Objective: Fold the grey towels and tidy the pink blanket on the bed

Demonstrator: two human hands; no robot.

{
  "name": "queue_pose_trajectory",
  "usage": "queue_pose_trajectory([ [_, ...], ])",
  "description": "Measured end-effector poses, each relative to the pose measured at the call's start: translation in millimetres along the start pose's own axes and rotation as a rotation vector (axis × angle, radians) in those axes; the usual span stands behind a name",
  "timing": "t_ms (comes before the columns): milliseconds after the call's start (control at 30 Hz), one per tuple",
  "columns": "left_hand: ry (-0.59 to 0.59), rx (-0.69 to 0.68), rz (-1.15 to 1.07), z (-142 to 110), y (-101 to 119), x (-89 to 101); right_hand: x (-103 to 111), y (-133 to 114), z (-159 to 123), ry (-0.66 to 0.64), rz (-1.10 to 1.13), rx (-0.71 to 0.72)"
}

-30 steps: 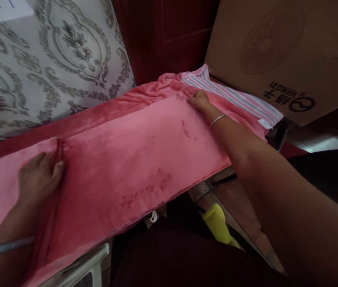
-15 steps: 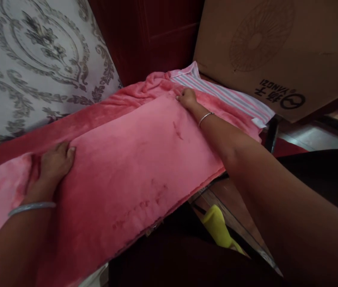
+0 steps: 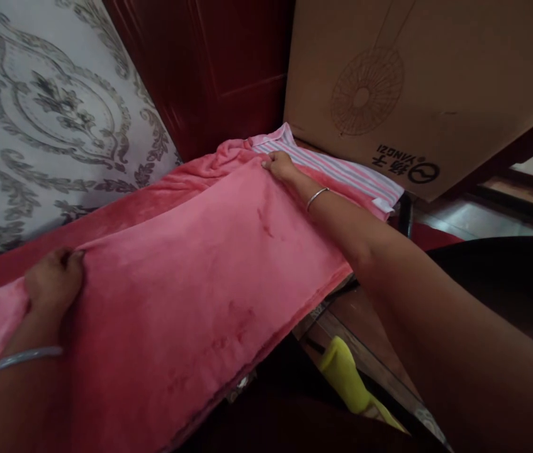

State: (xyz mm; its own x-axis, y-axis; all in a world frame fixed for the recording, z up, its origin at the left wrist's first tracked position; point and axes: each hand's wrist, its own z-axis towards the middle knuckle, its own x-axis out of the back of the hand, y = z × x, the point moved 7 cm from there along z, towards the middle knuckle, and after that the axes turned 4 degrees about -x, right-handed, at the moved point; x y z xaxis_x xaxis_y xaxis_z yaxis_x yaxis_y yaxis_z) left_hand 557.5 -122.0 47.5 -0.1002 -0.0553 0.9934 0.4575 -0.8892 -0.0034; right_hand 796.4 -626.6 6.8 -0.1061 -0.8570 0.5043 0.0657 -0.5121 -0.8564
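A plush pink blanket (image 3: 190, 270) lies spread in front of me, its near panel flat with a few darker smudged marks in the pile. My left hand (image 3: 56, 277) is closed on its far edge at the left. Up at the far right corner of that panel, my right hand (image 3: 279, 167) pinches the same edge. Between the two hands the edge runs nearly straight. Behind it, more of the fabric lies bunched and wrinkled. A pink, grey and white striped cloth (image 3: 336, 167) lies beyond my right hand, with a small white tag at its corner.
A large cardboard box (image 3: 389, 82) with a printed fan stands behind at the right. At the back are a dark red panelled surface (image 3: 209, 69) and a white patterned wall covering (image 3: 58, 107). Something yellow (image 3: 344, 374) is down by the floor on the near side.
My left hand has moved left along the blanket's edge and now grips it, drawing the edge tauter. My right hand keeps its hold. The whole view has shifted slightly.
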Motion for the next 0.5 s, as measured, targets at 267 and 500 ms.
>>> queue_pose_trajectory([
  [267, -0.068, -0.07, 0.091, 9, 7, -20.2, -25, 17, 10, 0.017, -0.076, -0.085],
  [500, -0.076, -0.125, 0.139, -4, 20, -9.1, -14, 12, -12, -0.084, -0.137, 0.01],
])
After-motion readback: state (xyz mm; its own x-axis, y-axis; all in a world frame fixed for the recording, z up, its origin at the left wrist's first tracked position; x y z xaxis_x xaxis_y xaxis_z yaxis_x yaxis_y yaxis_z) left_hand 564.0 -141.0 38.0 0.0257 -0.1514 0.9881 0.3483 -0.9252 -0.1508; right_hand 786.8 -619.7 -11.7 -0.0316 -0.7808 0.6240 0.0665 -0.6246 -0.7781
